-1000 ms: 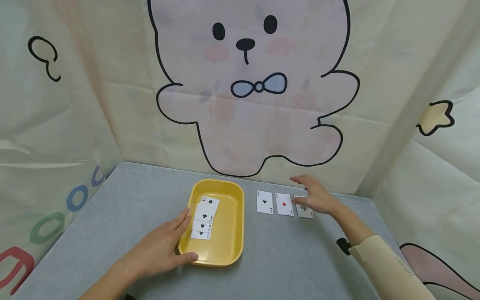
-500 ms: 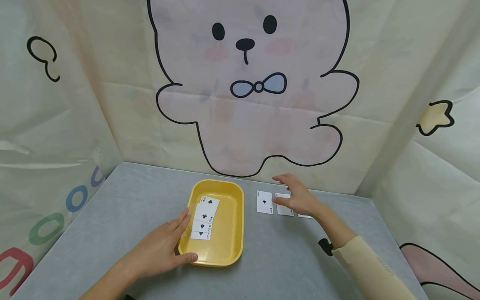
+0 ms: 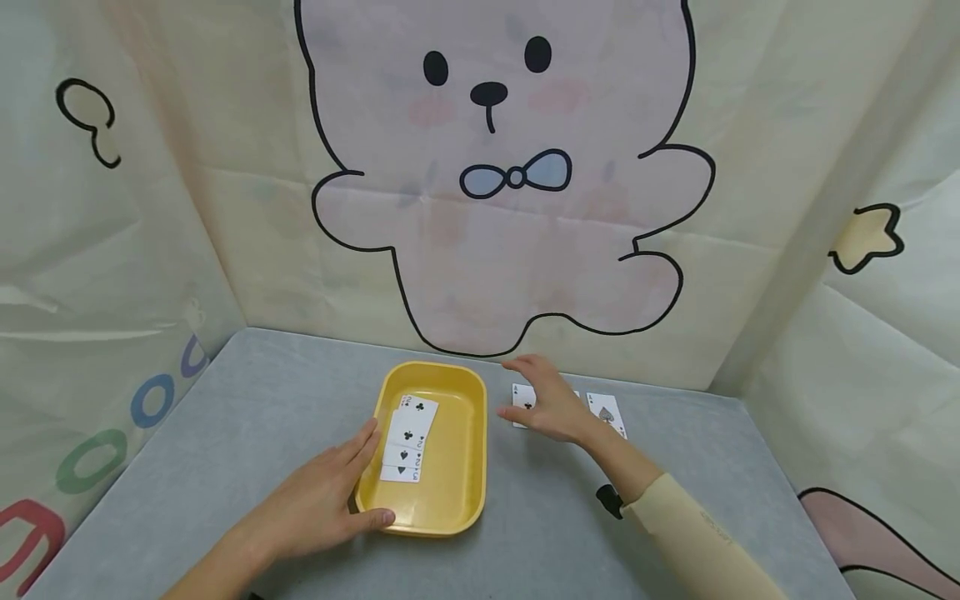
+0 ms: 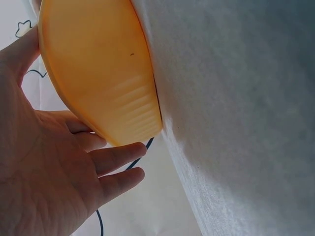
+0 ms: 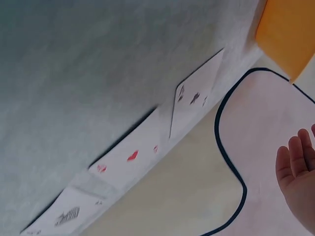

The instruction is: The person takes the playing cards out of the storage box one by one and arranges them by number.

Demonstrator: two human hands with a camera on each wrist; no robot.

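A yellow plastic tray (image 3: 467, 492) stands on the table with several overlapping playing cards (image 3: 407, 439) in its left part; twos and a three show at their corners. My left hand (image 3: 326, 500) rests at the tray's left side, fingers and thumb fairly straight against the rim and outer wall. Just right of the tray, my right hand (image 3: 551, 407) hovers with thumb and fingers spread, holding nothing. Behind it lie the ace of clubs (image 3: 522, 395), partly covered, and the ace of hearts (image 5: 129, 155), mostly hidden in the head view. The ace of spades (image 3: 605, 412) lies rightmost.
Grey cloth covers the table (image 3: 300, 400). Behind it rises a fabric backdrop (image 3: 262, 250) with a cartoon bear, and fabric sides flank the table left and right. A dark device (image 3: 610, 501) sits at the right wrist.
My right hand has moved left along the row, from over the ace of spades past the ace of hearts to the ace of clubs. The left hand, tray and cards have stayed put.
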